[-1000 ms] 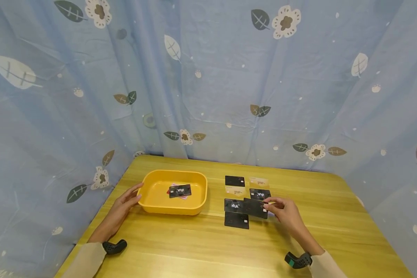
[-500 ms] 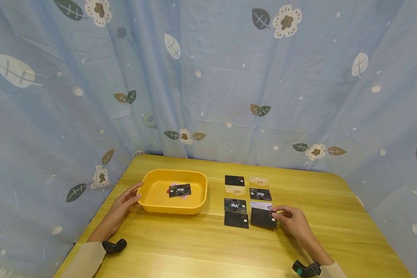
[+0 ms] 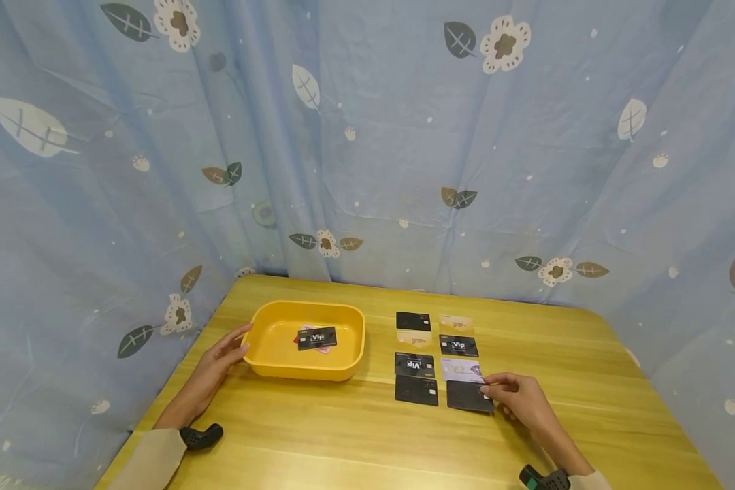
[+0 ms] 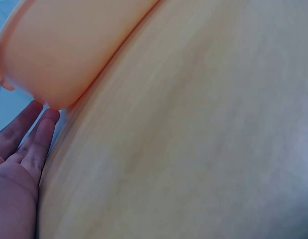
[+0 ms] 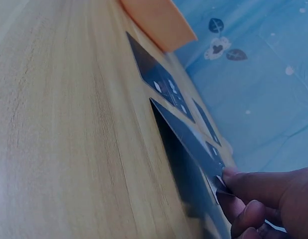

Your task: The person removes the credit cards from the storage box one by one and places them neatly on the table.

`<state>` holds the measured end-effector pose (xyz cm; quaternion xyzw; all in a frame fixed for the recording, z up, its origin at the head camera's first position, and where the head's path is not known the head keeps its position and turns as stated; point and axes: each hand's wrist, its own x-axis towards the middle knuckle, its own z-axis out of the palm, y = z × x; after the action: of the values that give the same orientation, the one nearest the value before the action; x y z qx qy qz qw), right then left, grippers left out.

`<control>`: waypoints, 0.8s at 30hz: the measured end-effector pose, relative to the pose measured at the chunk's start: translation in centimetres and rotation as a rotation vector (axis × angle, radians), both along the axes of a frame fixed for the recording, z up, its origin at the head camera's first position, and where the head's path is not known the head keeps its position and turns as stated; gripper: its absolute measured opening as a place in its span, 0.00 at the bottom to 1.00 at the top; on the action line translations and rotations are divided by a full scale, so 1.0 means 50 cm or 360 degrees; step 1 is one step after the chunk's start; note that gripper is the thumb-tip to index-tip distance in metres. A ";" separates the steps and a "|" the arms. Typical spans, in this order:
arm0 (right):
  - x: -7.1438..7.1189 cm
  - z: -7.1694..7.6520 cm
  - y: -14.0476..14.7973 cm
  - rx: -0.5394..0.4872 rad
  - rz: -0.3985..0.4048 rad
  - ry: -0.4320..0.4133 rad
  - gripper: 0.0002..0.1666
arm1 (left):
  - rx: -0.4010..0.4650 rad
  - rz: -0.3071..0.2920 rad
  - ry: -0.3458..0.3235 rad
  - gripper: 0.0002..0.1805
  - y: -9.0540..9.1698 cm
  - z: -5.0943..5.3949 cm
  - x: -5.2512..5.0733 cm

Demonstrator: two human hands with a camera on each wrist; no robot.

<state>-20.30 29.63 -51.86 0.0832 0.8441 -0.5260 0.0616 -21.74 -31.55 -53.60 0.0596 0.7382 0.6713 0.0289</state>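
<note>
A black card (image 3: 467,397) is pinched between the thumb and fingers of my right hand (image 3: 523,403) by its right edge. In the right wrist view this card (image 5: 186,137) tilts, its held side raised above the table and a dark shadow beneath. Just beyond it lies a pale lilac VIP card (image 3: 459,369). My left hand (image 3: 216,364) touches the left end of a yellow tray (image 3: 306,372). In the left wrist view its fairly straight fingers (image 4: 42,142) meet the tray wall. Inside the tray lie a black Vip card (image 3: 317,338) and partly covered pink and red cards.
Two columns of black and gold cards lie right of the tray, among them a black card (image 3: 416,390), a black Vip card (image 3: 459,346) and a gold card (image 3: 456,322). A blue patterned curtain (image 3: 392,136) hangs behind the wooden table (image 3: 343,435).
My right hand has carried the black card rightward and toward me, lowering it below the lilac card, which is now uncovered. The left hand and tray have stayed in place.
</note>
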 end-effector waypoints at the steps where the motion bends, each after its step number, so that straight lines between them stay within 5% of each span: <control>1: 0.000 -0.001 0.000 -0.0007 -0.0005 0.0000 0.16 | -0.0005 0.0001 -0.0004 0.33 0.000 0.000 0.001; 24: -0.002 0.002 -0.023 0.0265 0.0004 0.0019 0.13 | -0.0009 0.0014 -0.0023 0.34 0.002 0.001 0.001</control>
<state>-20.41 28.49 -51.78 0.0837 0.8855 -0.4544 0.0502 -21.67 -31.47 -53.53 0.0514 0.7403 0.6696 0.0315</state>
